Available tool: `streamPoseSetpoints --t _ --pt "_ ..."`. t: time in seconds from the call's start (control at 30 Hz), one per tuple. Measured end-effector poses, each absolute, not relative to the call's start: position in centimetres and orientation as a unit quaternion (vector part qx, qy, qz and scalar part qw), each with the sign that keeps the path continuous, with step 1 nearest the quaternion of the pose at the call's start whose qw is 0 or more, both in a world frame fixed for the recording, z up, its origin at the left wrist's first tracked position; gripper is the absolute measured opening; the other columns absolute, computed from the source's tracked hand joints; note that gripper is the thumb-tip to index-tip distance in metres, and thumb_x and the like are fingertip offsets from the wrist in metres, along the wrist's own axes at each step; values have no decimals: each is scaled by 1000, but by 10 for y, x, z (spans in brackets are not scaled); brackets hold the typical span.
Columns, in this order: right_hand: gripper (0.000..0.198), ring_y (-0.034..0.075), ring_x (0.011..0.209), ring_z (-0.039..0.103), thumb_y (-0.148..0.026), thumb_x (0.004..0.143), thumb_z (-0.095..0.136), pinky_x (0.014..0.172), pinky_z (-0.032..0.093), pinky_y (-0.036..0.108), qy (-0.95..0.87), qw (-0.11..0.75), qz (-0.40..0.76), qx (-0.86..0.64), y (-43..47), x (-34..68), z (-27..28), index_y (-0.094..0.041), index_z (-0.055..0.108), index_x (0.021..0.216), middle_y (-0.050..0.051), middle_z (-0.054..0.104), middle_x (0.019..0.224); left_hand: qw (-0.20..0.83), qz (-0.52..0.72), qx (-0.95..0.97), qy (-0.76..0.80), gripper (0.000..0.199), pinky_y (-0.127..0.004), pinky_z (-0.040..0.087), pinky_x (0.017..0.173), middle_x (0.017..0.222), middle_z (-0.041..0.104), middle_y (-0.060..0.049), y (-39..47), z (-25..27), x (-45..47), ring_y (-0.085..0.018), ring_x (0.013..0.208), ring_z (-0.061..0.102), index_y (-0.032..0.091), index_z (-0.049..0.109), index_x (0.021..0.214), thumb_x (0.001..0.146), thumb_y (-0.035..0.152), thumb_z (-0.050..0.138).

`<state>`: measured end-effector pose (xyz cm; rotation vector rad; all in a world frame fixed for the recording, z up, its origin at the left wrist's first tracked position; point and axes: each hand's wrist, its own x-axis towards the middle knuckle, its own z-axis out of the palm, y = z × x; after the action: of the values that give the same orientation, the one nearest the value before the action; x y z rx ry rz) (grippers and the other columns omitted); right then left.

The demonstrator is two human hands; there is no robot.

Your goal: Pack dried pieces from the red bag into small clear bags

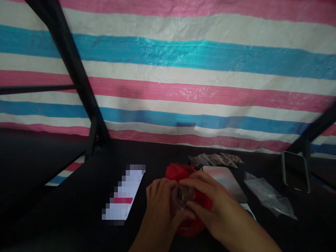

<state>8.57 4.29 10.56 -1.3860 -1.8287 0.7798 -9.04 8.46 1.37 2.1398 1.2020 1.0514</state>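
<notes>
Small clear pouch [183, 197] of brown bits, pinched between both hands [183, 206].

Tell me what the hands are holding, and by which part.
Both hands, left hand and right hand, pinch a small clear bag by its top edge.

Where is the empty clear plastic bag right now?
In the head view the empty clear plastic bag lies flat on the dark table, right of the right hand, between the pinkish flat pad and the dark rimmed tray.
</notes>
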Motion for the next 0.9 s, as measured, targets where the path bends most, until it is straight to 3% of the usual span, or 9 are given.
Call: streamPoseSetpoints --t 0.2,0.33,0.53,0.73,0.9 --pt "61 16 118 67 4 94 54 103 54 27 -750 339 259 -505 44 83 107 -38 75 132 1 69 129 289 389 777 402 56 -49 52 97 126 63 -10 80 15 -92 -34 117 56 26 62 125 80 44 89" --pt "63 18 121 67 4 94 51 105 54 30 -770 327 218 -502 41 81 107 -38 72 136 1 71 132 312 384 776 391 41 -47 54 100 124 66 -7 79 20 -94 -31 117 59 28 62 124 87 24 79" --pt "53 18 116 70 -1 97 56 101 57 29 -769 353 201 -493 39 76 107 -39 74 129 -1 73 128 310 412 750 414 38 -42 56 91 115 70 -5 82 21 -100 -29 109 64 30 69 114 80 14 77" --pt "33 24 123 69 -16 97 67 106 55 37 -716 398 143 -556 44 90 111 -34 74 124 3 72 132 339 497 646 470 26 -42 58 92 115 74 -6 85 26 -111 -29 108 69 28 71 114 89 36 71" --pt "37 25 118 69 -4 90 61 106 52 39 -718 267 203 -610 56 95 95 -26 77 116 6 75 124 282 581 503 574 36 -39 61 71 97 73 -7 66 38 -102 -28 87 72 25 64 106 92 59 61"
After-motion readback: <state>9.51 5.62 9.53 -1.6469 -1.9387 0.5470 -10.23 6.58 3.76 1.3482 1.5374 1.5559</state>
